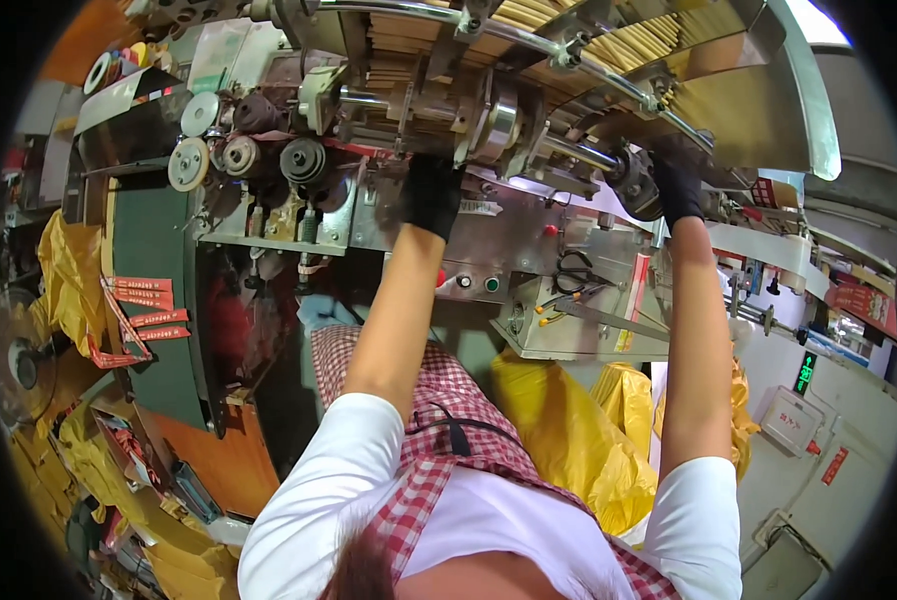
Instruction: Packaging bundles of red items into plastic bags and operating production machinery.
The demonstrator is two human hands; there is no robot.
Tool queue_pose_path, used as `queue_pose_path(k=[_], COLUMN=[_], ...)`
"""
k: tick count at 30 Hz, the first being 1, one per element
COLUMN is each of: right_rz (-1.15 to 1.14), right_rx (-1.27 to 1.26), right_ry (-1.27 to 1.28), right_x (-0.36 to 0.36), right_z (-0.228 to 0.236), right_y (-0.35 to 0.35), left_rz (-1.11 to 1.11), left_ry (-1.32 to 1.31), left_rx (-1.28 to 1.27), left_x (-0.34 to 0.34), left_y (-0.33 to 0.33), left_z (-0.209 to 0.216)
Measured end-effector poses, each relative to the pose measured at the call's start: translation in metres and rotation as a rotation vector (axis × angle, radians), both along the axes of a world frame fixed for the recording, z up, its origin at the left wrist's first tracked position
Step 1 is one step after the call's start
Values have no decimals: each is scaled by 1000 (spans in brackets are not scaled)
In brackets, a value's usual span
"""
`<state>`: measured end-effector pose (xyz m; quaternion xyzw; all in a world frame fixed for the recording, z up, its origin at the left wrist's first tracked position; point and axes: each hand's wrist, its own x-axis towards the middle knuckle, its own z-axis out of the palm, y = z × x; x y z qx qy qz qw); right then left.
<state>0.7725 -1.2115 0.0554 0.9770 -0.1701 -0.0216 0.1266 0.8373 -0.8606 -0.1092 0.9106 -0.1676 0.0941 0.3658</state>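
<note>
Both my arms stretch forward into a metal packing machine [489, 205]. My left hand [434, 195], in a black glove, reaches in beneath a shiny roller shaft [384, 100]; its fingers are hidden by the machine parts. Also black-gloved, my right hand [679, 190] is beside a dark round wheel [637, 185] at the shaft's right end. Its fingers are lost in the dark there, so I cannot tell whether it grips the wheel. Above the shaft, a hopper holds many thin wooden sticks [404, 38], which look like chopsticks.
Black-handled scissors [575, 272] lie on a metal ledge right of the control buttons [492, 284]. Red printed paper sleeves [159, 320] rest on a green belt [159, 375] at left. Yellow plastic bags [559, 430] stand below. Pulleys [304, 160] stick out left of my left hand.
</note>
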Motion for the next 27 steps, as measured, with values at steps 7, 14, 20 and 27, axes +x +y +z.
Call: queue_pose_path(k=[7, 14, 20, 27], right_rz=[252, 309, 166, -192], right_rx=[-134, 136, 95, 330], right_ry=[-430, -302, -408, -615], right_x=[-19, -19, -4, -25], right_z=[4, 4, 1, 8], right_y=[64, 21, 32, 72], left_rz=[83, 29, -73, -41], left_ry=[-106, -446, -335, -153], left_rx=[310, 438, 875, 518], left_x=[14, 15, 19, 26], left_y=[19, 41, 41, 30], left_z=[-22, 17, 31, -20])
